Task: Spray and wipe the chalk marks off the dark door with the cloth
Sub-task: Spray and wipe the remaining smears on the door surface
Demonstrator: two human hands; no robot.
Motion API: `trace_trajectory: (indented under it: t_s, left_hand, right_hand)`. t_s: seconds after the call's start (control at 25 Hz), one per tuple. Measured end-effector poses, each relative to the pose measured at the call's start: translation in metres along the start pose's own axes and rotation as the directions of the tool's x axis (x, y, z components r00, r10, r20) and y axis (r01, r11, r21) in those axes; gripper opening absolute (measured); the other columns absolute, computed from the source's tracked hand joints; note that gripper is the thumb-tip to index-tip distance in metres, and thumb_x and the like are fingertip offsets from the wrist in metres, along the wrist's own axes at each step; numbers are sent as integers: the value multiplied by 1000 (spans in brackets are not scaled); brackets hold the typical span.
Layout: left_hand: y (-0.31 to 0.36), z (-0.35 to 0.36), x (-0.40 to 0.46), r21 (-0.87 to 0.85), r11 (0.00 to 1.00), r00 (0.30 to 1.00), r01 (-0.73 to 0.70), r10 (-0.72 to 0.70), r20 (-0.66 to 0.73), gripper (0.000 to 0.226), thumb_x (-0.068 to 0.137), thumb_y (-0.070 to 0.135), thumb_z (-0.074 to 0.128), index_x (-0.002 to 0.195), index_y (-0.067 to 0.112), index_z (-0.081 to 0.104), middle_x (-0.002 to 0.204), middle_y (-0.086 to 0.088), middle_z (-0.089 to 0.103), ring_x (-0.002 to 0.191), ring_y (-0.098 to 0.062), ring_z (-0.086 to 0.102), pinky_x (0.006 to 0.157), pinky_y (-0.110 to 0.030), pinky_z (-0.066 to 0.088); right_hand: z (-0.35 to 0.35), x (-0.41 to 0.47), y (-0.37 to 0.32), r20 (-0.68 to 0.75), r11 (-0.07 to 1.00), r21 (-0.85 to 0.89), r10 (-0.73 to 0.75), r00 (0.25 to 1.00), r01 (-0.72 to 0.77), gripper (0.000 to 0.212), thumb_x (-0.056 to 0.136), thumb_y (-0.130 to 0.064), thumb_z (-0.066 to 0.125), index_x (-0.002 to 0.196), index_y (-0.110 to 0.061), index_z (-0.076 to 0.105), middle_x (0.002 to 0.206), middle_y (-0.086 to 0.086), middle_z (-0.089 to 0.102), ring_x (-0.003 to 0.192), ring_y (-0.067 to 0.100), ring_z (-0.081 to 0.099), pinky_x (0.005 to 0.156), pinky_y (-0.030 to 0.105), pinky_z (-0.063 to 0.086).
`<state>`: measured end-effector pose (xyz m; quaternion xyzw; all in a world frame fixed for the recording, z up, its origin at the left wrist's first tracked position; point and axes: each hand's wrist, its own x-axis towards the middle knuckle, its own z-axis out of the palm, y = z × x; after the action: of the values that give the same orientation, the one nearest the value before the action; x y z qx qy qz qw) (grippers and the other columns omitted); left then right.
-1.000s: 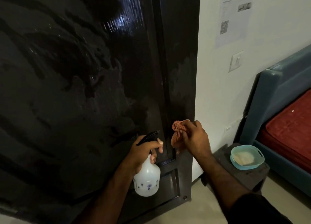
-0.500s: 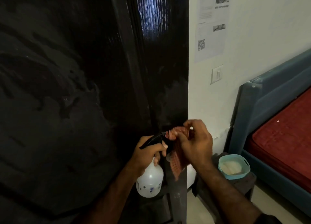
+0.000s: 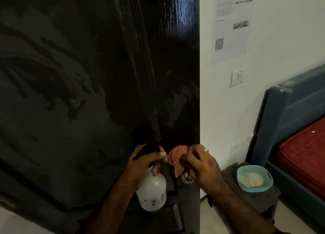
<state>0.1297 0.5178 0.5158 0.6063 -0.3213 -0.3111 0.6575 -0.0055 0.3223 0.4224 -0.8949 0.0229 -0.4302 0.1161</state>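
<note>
Door (image 3: 98, 93), dark and glossy, is filling the left and centre of the frame, pale smears showing at its left; bed frame (image 3: 288, 110) is standing at the right edge; left hand (image 3: 140, 165) is gripping the white spray bottle (image 3: 152, 193) at lower centre; right hand (image 3: 202, 167) is pinching the orange checked cloth (image 3: 176, 158) against the door's right edge; teal bowl (image 3: 254, 178) is sitting at lower right.
</note>
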Motion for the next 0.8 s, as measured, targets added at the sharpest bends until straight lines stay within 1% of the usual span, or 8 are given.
trace_trajectory:
  t_s: [0.12, 0.2, 0.24, 0.36, 0.48, 0.56, 0.64, 0.8]
  left_hand:
    - [14, -1, 3, 28, 998, 998, -57, 58, -39, 19, 91, 14, 68, 92, -6, 70, 87, -29, 65, 46, -19, 49, 48, -31, 44]
    - [30, -1, 10, 35, 995, 992, -94, 97, -86, 18, 90, 15, 69, 93, -3, 71, 86, -28, 66, 46, -20, 49, 48, -31, 43]
    - [39, -2, 14, 35, 993, 988, -109, 112, -109, 16, 90, 15, 69, 93, 0, 71, 86, -27, 66, 45, -21, 48, 48, -31, 43]
    - [58, -10, 22, 14, 991, 979, -131, 132, -153, 10, 89, 16, 70, 91, 7, 73, 86, -24, 67, 46, -20, 47, 47, -30, 43]
    - [58, -18, 19, 15, 993, 982, -114, 115, -147, 12, 88, 18, 71, 91, 7, 72, 88, -23, 66, 48, -20, 47, 49, -31, 42]
    - [54, -22, 18, 23, 996, 983, -91, 94, -155, 13, 87, 19, 72, 90, 6, 72, 89, -24, 66, 48, -20, 47, 50, -31, 43]
    - [54, -24, 23, 29, 997, 983, -78, 81, -167, 13, 87, 19, 71, 90, 7, 73, 89, -23, 67, 49, -21, 47, 50, -31, 42]
    - [66, -22, 46, 2, 996, 975, -88, 86, -204, 8, 87, 17, 71, 90, 10, 72, 86, -22, 66, 46, -20, 45, 49, -29, 42]
  right_hand:
    - [-44, 101, -8, -282, 1000, 14, 7, 959, -3, 40, 85, -4, 81, 122, -8, 69, 121, 17, 56, 100, 28, 58, 73, 31, 54]
    - [-74, 175, -17, -483, 1000, -5, 0, 875, -3, 33, 94, -12, 75, 126, -7, 72, 121, 19, 59, 106, 31, 57, 82, 34, 50]
    - [-81, 197, -20, -528, 999, -43, -21, 849, -2, 34, 96, -16, 73, 129, -9, 72, 123, 18, 60, 111, 32, 55, 88, 38, 46]
    - [-51, 173, -10, -442, 987, -159, -94, 892, 25, 48, 94, -27, 70, 140, -18, 68, 130, 15, 56, 118, 34, 49, 93, 43, 36]
    - [7, 79, 16, -112, 969, -175, -196, 974, 175, 59, 88, -28, 79, 143, -21, 57, 124, 16, 56, 107, 36, 55, 88, 48, 45]
    - [15, 61, 30, 71, 937, -222, -261, 963, 271, 73, 74, -26, 92, 137, -21, 56, 118, 15, 61, 104, 34, 55, 84, 49, 51]
    - [0, 101, 30, -7, 943, -208, -268, 963, 261, 64, 74, -22, 86, 133, -19, 61, 116, 15, 63, 103, 35, 57, 86, 49, 47]
    - [-54, 238, 6, -392, 985, -166, -110, 913, 47, 37, 94, -26, 64, 129, -14, 71, 115, 13, 63, 106, 30, 52, 87, 41, 37]
